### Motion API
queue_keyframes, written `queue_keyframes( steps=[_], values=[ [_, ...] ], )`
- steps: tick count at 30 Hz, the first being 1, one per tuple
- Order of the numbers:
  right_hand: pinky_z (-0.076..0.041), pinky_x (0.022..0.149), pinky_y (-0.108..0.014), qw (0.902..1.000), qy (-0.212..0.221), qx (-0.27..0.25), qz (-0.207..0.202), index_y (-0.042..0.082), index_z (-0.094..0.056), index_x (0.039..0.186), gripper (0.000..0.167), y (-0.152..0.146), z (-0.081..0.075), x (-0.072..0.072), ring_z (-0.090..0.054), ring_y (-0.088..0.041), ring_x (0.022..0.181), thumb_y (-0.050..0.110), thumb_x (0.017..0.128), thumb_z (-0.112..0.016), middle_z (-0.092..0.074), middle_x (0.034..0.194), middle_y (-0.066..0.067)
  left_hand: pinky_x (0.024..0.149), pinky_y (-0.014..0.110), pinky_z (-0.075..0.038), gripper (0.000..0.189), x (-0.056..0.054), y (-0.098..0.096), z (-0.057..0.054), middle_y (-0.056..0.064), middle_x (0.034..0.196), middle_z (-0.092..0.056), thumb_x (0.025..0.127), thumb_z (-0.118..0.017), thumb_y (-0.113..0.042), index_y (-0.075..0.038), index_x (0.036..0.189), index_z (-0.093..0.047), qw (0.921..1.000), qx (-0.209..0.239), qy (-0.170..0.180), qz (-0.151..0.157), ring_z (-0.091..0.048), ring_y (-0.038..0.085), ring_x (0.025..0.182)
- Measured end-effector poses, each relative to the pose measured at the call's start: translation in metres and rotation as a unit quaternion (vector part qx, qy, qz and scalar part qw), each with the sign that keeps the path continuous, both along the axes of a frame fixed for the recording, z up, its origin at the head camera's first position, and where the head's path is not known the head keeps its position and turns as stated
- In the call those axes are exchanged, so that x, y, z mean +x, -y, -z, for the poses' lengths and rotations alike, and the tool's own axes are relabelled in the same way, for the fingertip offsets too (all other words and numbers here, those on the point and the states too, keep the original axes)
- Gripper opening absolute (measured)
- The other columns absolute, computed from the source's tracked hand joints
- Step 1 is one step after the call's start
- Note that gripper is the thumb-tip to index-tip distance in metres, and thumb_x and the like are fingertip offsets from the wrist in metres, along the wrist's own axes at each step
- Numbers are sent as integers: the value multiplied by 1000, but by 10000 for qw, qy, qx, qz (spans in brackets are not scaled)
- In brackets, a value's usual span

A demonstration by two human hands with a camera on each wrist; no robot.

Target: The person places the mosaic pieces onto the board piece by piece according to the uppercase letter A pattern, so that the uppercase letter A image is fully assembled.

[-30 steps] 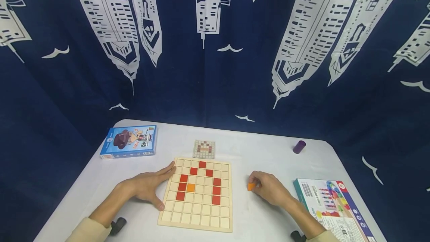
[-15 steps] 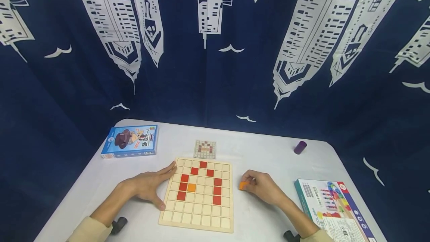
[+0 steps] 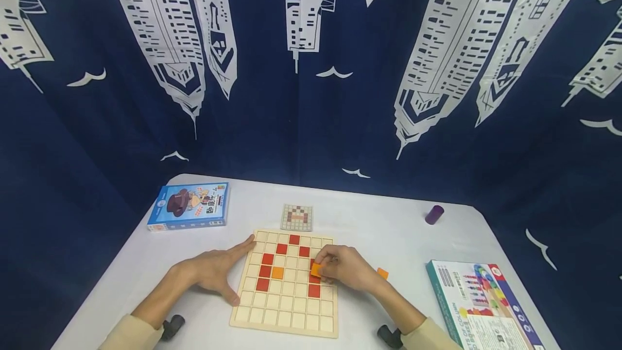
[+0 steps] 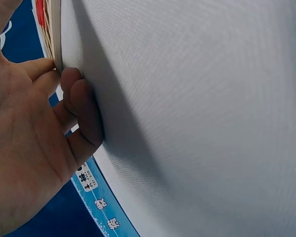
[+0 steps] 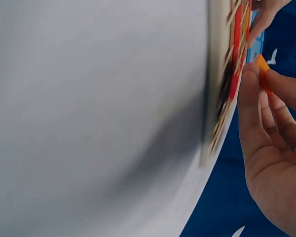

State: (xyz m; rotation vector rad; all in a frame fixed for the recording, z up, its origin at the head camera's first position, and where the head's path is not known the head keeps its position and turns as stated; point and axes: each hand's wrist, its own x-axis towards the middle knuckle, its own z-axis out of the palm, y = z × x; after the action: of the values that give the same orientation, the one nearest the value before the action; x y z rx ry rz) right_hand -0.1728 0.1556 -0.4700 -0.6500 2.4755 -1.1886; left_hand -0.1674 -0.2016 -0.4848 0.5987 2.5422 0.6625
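Note:
A cream grid board [image 3: 284, 330] lies on the white table, with several red square tiles [image 3: 262, 284] and one orange tile [image 3: 277, 273] set in its cells. Over the board's right side, my right hand [image 3: 347, 270] pinches another orange square tile [image 3: 316, 269] between thumb and fingertips, partly covering the red tiles there. The right wrist view shows this pinched tile [image 5: 262, 69] above the board. My left hand [image 3: 214, 274] spreads along the board's left edge, thumb and fingertips at the rim. In the left wrist view its fingers [image 4: 81, 108] lie beside that edge.
A small pattern card [image 3: 296, 217] lies just beyond the board. One loose orange tile [image 3: 383, 273] is on the table by the right wrist. A blue game box [image 3: 189, 205] stands back left, a purple cylinder [image 3: 434, 214] back right, another box [image 3: 486, 301] front right.
My right hand has carried the pinched orange tile left, from beside the board to above its right columns. A loose orange tile now shows behind that wrist. My left hand stays put.

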Motion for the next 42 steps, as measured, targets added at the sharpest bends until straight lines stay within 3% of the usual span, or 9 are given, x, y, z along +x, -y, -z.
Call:
queue_keyframes(
  steps=[4,10,15,30,42],
  values=[
    [-52,69,-23,9998,-39,52,-167,13,-70,98,12,20,-3,-2,-67,-14,69,6,88,-74,-67,80,4,115,60,-32,137,0,0,-2,-4,170,-10,51,-93,-58,-20,162,-23,10000,-6,12,21,-28,31,151],
    [-55,58,-24,9993,143,112,-330,10,-69,96,12,43,-1,-4,-66,-12,62,4,87,-75,-67,76,3,114,60,-32,136,0,1,-2,-3,170,-9,53,-93,-59,-20,162,-22,10000,-1,13,66,-28,32,151],
    [-52,60,-22,9980,-178,479,-379,12,-69,95,13,53,1,-7,-60,-5,59,6,86,-76,-65,75,8,113,61,-32,135,-1,2,-2,-3,170,-8,53,-92,-60,-19,162,-22,9999,-35,1,119,-28,33,150],
    [-47,59,-20,9927,-468,1034,-413,15,-71,86,11,67,-3,-5,-53,-4,61,8,84,-80,-62,71,11,112,61,-35,134,-1,-1,-3,-5,170,-8,53,-93,-58,-21,162,-24,9999,-104,13,81,-31,33,149],
    [-47,65,-20,9874,-733,1338,-432,14,-74,92,10,69,2,-5,-53,-3,67,11,85,-80,-58,74,12,111,62,-35,135,-2,0,-2,-4,170,-7,53,-92,-61,-21,162,-23,9999,-91,-18,104,-32,34,149]
  ],
)
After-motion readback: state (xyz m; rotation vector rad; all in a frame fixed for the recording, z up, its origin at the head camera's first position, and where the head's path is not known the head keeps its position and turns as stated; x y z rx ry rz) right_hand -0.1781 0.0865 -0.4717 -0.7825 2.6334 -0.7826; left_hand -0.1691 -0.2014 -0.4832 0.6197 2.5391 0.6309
